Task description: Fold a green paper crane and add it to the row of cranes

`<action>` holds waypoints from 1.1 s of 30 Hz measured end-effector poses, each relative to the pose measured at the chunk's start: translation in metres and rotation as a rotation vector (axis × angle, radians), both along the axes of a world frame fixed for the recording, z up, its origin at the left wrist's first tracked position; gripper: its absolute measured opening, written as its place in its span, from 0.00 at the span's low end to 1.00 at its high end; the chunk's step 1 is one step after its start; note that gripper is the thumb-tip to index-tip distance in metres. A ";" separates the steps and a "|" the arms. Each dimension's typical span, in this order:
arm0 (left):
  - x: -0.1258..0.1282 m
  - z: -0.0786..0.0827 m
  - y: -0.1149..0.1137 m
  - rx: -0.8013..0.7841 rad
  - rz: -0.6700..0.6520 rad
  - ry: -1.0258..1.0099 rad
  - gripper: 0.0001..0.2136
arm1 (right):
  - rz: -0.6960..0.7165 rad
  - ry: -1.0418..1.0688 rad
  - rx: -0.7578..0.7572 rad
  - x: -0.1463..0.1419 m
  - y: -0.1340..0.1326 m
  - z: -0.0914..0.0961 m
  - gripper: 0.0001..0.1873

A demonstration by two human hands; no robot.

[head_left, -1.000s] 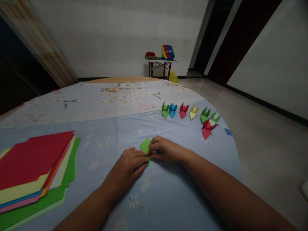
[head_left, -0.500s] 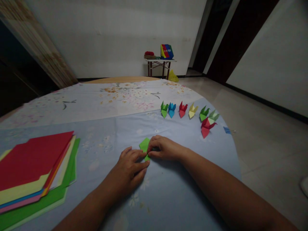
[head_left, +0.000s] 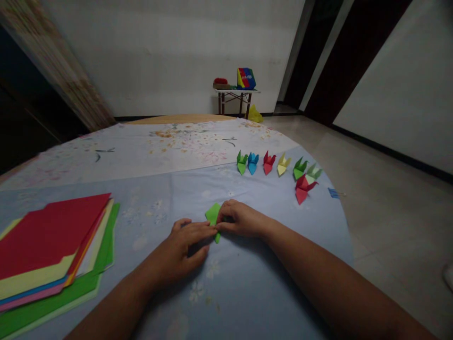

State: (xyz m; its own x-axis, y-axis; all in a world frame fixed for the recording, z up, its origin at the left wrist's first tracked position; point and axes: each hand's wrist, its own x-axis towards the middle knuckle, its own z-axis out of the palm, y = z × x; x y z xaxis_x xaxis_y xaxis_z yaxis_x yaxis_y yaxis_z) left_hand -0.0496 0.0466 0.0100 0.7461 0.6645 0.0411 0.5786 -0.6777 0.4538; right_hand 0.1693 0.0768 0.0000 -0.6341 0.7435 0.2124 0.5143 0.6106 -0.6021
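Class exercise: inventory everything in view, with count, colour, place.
Rounded wooden table: one, brown, foreground
Floral cloth: count unclear, white and blue, tabletop
Pointed folded paper: one, green, table's middle
Folded paper birds: seven, red, green, blue, yellow, table's right
Paper stack: one, multicoloured, table's left
Small item: one, blue, table edge
Side table: one, white top, background
Boxy object: one, multicoloured, side table
Rounded item: one, red, side table
Floor: one, grey, right
Plastic bag: one, yellow, floor
Curtain: one, tan, left
Walls: two, white, background
Dark panels: two, brown, right
Cropped object: one, white, far right
Left hand, right hand: two, bare, touching folded paper
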 end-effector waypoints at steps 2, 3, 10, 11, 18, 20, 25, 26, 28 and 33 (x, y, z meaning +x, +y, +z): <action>-0.001 0.000 0.001 -0.009 -0.002 -0.003 0.18 | -0.020 -0.009 0.006 -0.001 0.000 -0.003 0.06; -0.001 0.000 0.001 -0.006 -0.009 -0.002 0.17 | -0.027 -0.014 0.004 -0.001 0.000 -0.004 0.07; 0.000 0.002 -0.003 0.065 -0.062 0.019 0.18 | -0.030 -0.034 -0.060 -0.002 0.000 0.002 0.07; 0.000 0.001 -0.004 0.069 -0.069 0.022 0.18 | -0.029 -0.041 -0.067 -0.003 0.000 0.003 0.07; 0.000 -0.001 -0.006 0.074 -0.089 0.055 0.20 | -0.024 -0.043 -0.060 -0.003 0.001 0.001 0.07; 0.001 -0.002 -0.007 0.073 -0.078 0.054 0.20 | -0.028 -0.041 -0.055 -0.002 0.001 0.000 0.07; 0.002 -0.004 -0.011 0.096 -0.064 0.037 0.22 | -0.030 -0.039 -0.042 -0.002 -0.001 0.000 0.06; 0.002 -0.004 -0.011 0.099 -0.066 0.042 0.22 | -0.028 -0.041 -0.039 -0.002 -0.001 0.000 0.06; 0.002 -0.005 -0.011 0.096 -0.069 0.058 0.22 | -0.018 -0.043 -0.031 -0.001 -0.001 0.001 0.05; 0.000 -0.005 -0.009 0.037 -0.024 0.045 0.26 | 0.009 -0.039 -0.028 0.001 -0.001 0.002 0.04</action>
State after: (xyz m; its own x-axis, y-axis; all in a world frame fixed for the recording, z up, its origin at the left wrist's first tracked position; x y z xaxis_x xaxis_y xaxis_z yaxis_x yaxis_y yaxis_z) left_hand -0.0499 0.0374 0.0047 0.7635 0.6451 0.0316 0.5811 -0.7074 0.4025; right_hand 0.1705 0.0758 0.0015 -0.6480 0.7433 0.1662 0.5327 0.5982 -0.5987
